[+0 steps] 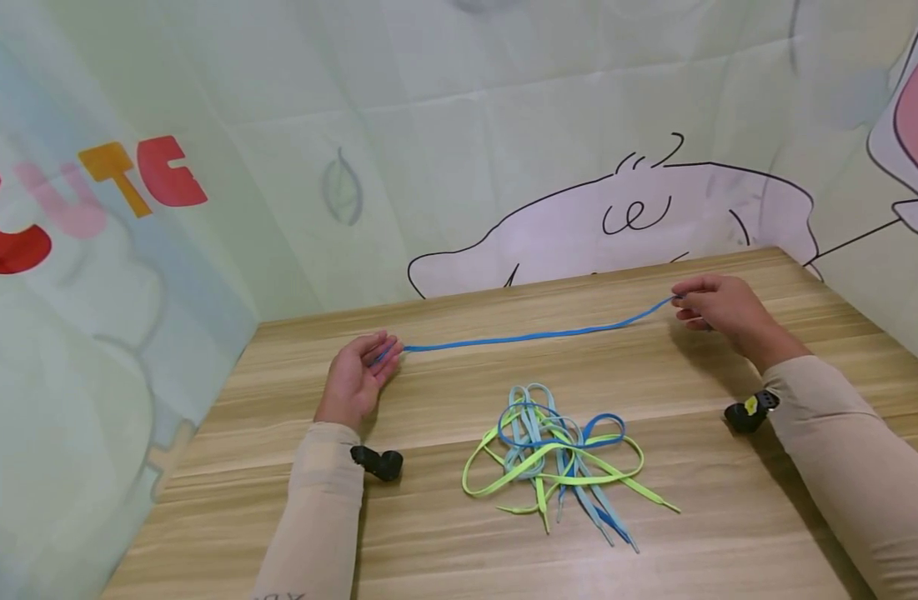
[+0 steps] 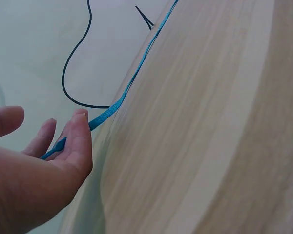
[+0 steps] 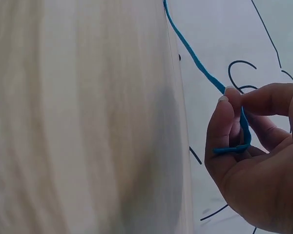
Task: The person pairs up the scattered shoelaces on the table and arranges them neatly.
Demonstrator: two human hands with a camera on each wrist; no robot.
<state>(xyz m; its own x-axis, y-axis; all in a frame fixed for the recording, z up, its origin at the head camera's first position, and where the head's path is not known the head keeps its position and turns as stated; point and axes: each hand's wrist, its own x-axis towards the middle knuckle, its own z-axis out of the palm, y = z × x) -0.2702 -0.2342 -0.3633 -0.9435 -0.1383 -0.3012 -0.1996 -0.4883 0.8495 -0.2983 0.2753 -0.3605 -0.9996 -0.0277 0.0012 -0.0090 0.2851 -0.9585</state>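
A blue shoelace (image 1: 534, 337) stretches across the far part of the table with a slight sag. At its right end, my right hand (image 1: 721, 310) pinches it between thumb and fingertips; in the right wrist view, the loose tail (image 3: 245, 129) bends down across the palm. The other end runs over the fingers of my left hand (image 1: 356, 377). The left wrist view shows that hand's thumb (image 2: 8, 122) apart from the lace, the fingers loosely bent, one of them covering part of it. Nearer me lies a loose pile of yellow-green, pale blue and blue shoelaces (image 1: 552, 454).
The wood-grain table (image 1: 443, 533) reaches back to a hanging cloth (image 1: 443, 183) printed with cartoon shapes and letters. A small black wrist device (image 1: 378, 463) sits at the left cuff, and another (image 1: 749, 413) at the right cuff.
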